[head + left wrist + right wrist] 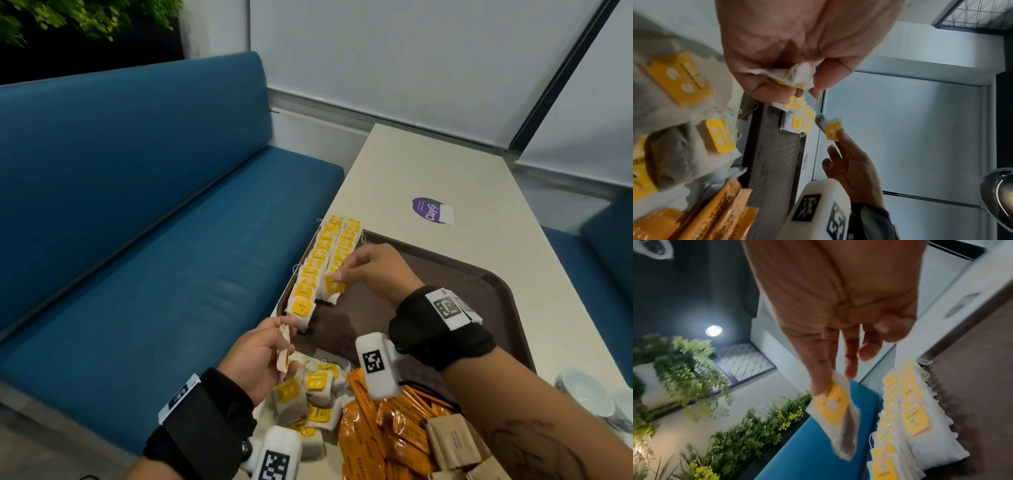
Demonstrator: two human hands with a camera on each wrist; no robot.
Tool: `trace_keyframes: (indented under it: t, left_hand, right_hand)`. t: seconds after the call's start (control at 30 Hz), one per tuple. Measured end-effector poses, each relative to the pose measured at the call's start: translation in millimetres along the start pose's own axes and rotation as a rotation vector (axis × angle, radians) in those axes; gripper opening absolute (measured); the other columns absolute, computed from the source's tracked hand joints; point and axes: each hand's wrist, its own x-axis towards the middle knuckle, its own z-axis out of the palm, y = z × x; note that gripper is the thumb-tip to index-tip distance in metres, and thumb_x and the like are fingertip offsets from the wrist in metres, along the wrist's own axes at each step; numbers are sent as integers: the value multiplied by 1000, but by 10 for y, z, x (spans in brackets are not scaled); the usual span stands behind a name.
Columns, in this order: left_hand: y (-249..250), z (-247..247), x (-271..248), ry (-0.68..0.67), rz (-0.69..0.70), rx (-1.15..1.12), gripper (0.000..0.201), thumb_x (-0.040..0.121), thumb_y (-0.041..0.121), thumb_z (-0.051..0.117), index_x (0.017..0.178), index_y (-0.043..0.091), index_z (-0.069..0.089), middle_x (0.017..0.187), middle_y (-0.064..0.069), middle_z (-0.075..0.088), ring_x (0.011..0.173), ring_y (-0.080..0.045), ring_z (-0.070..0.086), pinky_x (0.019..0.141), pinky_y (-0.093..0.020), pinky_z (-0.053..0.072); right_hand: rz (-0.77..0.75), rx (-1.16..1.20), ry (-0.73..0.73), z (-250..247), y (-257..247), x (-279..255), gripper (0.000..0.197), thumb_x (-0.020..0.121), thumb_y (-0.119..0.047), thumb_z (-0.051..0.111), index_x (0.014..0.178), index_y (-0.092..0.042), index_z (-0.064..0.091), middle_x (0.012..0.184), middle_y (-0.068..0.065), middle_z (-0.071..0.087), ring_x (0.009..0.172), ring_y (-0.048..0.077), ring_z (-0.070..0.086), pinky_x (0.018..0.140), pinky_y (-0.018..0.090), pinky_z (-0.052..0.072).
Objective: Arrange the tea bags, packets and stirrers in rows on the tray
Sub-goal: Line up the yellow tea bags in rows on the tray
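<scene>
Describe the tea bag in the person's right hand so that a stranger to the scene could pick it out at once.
Find the brown tray on the pale table. Two rows of yellow-tagged tea bags run along its left edge. The right hand pinches one tea bag at the near end of the right row, the only one held there.

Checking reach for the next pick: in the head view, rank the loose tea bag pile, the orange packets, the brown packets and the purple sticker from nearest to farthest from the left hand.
From the left hand:
1. Loose tea bag pile, just right of it.
2. Orange packets, beyond the pile.
3. Brown packets, lower right.
4. Purple sticker, far up the table.
</scene>
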Motion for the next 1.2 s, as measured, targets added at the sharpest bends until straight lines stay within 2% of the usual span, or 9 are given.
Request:
trace_keyframes:
  t: [0.07, 0.13, 0.23, 0.47, 0.6, 0.8, 1.03, 1.13, 1.2]
  left_hand:
    - [7, -18, 6, 1, 4, -15, 38, 84, -11, 28, 92, 11, 59, 86, -3, 47, 66, -13, 40, 54, -27, 35]
    - [10, -23, 11, 4, 2, -23, 37, 84, -10, 29, 91, 11, 59, 86, -4, 48, 65, -13, 40, 55, -27, 34]
    - [8, -19, 23, 0, -3, -25, 35, 85, -9, 31, 91, 12, 58, 85, -3, 49, 64, -12, 41, 52, -27, 36]
    - [-21, 44, 52, -29, -8, 8, 39, 83, -12, 28, 91, 11, 58, 88, -4, 48, 69, -15, 41, 53, -27, 38]
    - [-37, 75, 45, -51, 5, 34, 40, 82, -14, 26, 93, 10, 57, 90, -6, 45, 69, -15, 39, 55, -29, 34]
    - [-19, 4, 15, -58, 48, 49, 50, 78, -19, 21, 98, 8, 58, 92, -6, 52, 74, -17, 41, 56, -27, 34]
    - [-29, -17, 26, -77, 112, 105, 55, 80, -29, 25, 99, 10, 59, 96, -8, 56, 75, -16, 47, 59, -23, 45]
    - [-21, 8, 24, -60, 153, 108, 50, 81, -29, 33, 97, 10, 60, 92, -8, 58, 74, -16, 53, 53, -20, 49]
    - [-11, 23, 24, -45, 173, 57, 45, 82, -27, 39, 101, 8, 60, 90, -10, 60, 71, -17, 56, 52, -21, 52]
  right_hand:
    - [36, 136, -6, 11, 8, 1, 9, 76, -6, 76, 72, -3, 68, 63, -4, 62, 53, -3, 54, 52, 13, 43]
    - [75, 242, -15, 17, 20, 11, 12, 79, -8, 73, 70, -8, 65, 60, -3, 57, 50, 2, 47, 40, 13, 32]
    - [72, 294, 8, 5, 56, 55, 15, 85, -9, 67, 72, -13, 60, 61, 2, 53, 51, 7, 45, 40, 15, 28]
    - [220, -41, -57, 108, 210, 240, 19, 97, -15, 49, 78, -16, 47, 68, 9, 59, 56, 19, 60, 38, 21, 35]
    - [352, -86, -102, 241, 312, 399, 23, 92, -9, 53, 70, -16, 49, 73, 5, 56, 60, 18, 57, 54, 26, 52]
    - [477, -16, -122, 308, 334, 467, 24, 94, -8, 47, 71, -14, 44, 76, 6, 53, 59, 15, 56, 34, 13, 41]
    - [477, -22, -68, 336, 399, 543, 20, 92, -13, 54, 72, -13, 49, 74, 8, 59, 54, 16, 59, 38, 17, 44]
    - [310, -204, -25, 288, 308, 458, 24, 89, -15, 61, 69, -16, 48, 76, 4, 56, 68, 20, 58, 60, 28, 53]
    - [155, -288, -38, 234, 199, 293, 20, 85, -13, 66, 73, -16, 51, 79, 1, 54, 74, 17, 55, 69, 27, 47]
